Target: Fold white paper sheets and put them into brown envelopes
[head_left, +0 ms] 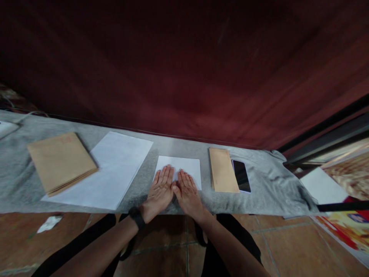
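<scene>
Both hands are flat on the small white paper (179,162), palms down: left hand (161,188) over its near left part, right hand (188,190) over its near right, thumb sides meeting around the middle. Fingers extended, mostly together, nothing gripped. Paper sits on the grey cloth-covered surface (272,188), right in front of me. Can't tell from this angle if it's one sheet folded or several stacked.

Left of the small white paper: large white sheets (122,152), with a stack of brown envelopes (62,161) overlapping them. Right of it: narrow brown envelopes (223,173), then the phone (241,176) close against their right edge.

Handling, my read: light, thin, bendy, creases easily, may skid on the cloth if pushed sideways. Soft backing probably won't help a sharp crease. Best hold is a pinch at the far corners; that edge is uncovered. Light grip, no tugging.
</scene>
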`<action>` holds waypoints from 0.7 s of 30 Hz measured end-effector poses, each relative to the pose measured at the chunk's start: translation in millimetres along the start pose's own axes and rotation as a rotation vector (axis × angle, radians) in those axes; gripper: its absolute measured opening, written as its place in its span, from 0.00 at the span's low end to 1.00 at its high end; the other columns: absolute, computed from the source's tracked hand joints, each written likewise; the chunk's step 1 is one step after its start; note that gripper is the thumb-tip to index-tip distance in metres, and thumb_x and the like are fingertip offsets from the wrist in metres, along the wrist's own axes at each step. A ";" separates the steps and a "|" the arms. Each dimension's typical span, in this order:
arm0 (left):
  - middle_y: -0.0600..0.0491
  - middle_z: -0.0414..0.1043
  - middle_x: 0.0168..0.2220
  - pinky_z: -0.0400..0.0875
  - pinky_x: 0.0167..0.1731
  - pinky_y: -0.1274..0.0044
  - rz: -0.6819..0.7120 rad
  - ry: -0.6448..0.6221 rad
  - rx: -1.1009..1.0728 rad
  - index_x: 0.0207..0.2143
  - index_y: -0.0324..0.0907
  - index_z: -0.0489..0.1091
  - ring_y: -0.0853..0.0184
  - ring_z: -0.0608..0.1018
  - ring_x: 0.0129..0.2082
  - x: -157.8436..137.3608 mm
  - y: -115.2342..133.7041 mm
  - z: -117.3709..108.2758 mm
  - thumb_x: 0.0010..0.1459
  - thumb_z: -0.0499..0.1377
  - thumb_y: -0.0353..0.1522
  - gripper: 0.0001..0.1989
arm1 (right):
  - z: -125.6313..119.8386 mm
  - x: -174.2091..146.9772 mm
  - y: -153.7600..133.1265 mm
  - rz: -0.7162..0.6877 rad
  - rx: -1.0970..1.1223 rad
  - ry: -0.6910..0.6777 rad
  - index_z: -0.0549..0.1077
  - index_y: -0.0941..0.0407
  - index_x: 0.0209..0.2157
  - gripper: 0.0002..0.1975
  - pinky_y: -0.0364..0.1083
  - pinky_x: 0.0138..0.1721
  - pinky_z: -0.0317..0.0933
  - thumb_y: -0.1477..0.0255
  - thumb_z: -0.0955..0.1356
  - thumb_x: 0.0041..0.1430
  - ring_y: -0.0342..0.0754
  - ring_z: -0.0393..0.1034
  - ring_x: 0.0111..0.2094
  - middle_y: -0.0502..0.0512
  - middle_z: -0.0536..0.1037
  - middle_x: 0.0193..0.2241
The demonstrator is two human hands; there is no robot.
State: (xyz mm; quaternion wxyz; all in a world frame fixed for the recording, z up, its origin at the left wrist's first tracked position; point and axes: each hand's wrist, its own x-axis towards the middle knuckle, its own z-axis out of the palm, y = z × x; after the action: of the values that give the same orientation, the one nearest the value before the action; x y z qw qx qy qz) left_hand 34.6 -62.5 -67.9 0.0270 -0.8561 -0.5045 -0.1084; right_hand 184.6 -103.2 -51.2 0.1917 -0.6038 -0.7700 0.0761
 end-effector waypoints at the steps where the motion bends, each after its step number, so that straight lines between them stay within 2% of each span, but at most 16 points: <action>1: 0.39 0.48 0.71 0.45 0.69 0.61 -0.022 0.002 0.003 0.69 0.30 0.50 0.57 0.51 0.71 -0.3 -2.5 -2.2 0.67 0.42 0.32 0.30 | 1.1 -1.5 1.4 -0.005 -0.031 0.014 0.53 0.65 0.69 0.30 0.56 0.69 0.46 0.60 0.52 0.74 0.53 0.45 0.71 0.64 0.53 0.69; 4: 0.39 0.48 0.70 0.46 0.68 0.60 -0.077 0.011 0.009 0.68 0.31 0.53 0.55 0.52 0.71 -1.5 -10.3 -6.9 0.68 0.43 0.36 0.30 | 3.9 -4.6 4.9 -0.014 -0.110 0.054 0.52 0.66 0.68 0.32 0.57 0.68 0.48 0.59 0.54 0.73 0.55 0.45 0.70 0.67 0.53 0.69; 8: 0.39 0.48 0.70 0.45 0.68 0.59 -0.125 0.028 0.013 0.68 0.31 0.52 0.55 0.51 0.71 -3.7 -20.6 -9.0 0.69 0.42 0.38 0.31 | 5.5 -5.8 9.9 0.009 -0.191 0.075 0.52 0.69 0.68 0.34 0.58 0.68 0.48 0.59 0.57 0.72 0.57 0.46 0.70 0.70 0.53 0.69; 13: 0.39 0.51 0.69 0.45 0.68 0.59 -0.189 0.006 0.041 0.68 0.30 0.52 0.55 0.54 0.70 -6.9 -37.0 -9.0 0.68 0.42 0.38 0.31 | 5.4 -8.3 20.0 0.076 -0.242 0.098 0.52 0.69 0.68 0.33 0.59 0.67 0.49 0.61 0.58 0.72 0.59 0.49 0.69 0.71 0.55 0.68; 16: 0.38 0.52 0.69 0.44 0.69 0.58 -0.231 0.047 0.042 0.68 0.29 0.52 0.55 0.53 0.70 -6.1 -43.9 -15.8 0.67 0.42 0.36 0.31 | 3.9 -11.1 25.9 0.108 -0.263 0.116 0.53 0.68 0.68 0.32 0.59 0.66 0.49 0.62 0.57 0.72 0.59 0.51 0.68 0.71 0.56 0.68; 19: 0.36 0.51 0.69 0.45 0.69 0.58 -0.203 0.131 0.016 0.68 0.27 0.51 0.55 0.50 0.71 -3.2 -36.8 -25.8 0.67 0.42 0.34 0.31 | 2.3 -13.2 29.6 0.116 -0.279 0.119 0.53 0.68 0.68 0.31 0.57 0.66 0.50 0.63 0.57 0.72 0.58 0.51 0.68 0.70 0.55 0.68; 21: 0.38 0.52 0.69 0.47 0.69 0.59 -0.110 0.148 -0.027 0.68 0.28 0.50 0.57 0.49 0.71 -2.5 -23.3 -28.3 0.68 0.42 0.35 0.30 | 2.0 -13.9 30.9 0.111 -0.286 0.115 0.53 0.68 0.68 0.30 0.57 0.66 0.50 0.64 0.57 0.72 0.58 0.50 0.69 0.70 0.55 0.68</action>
State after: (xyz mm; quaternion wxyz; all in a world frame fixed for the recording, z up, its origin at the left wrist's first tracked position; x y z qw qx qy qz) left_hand 8.7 -57.6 -42.3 0.0465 -0.8170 -0.5460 -0.1798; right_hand 214.4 -108.2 -66.6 0.1428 -0.6699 -0.7262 -0.0584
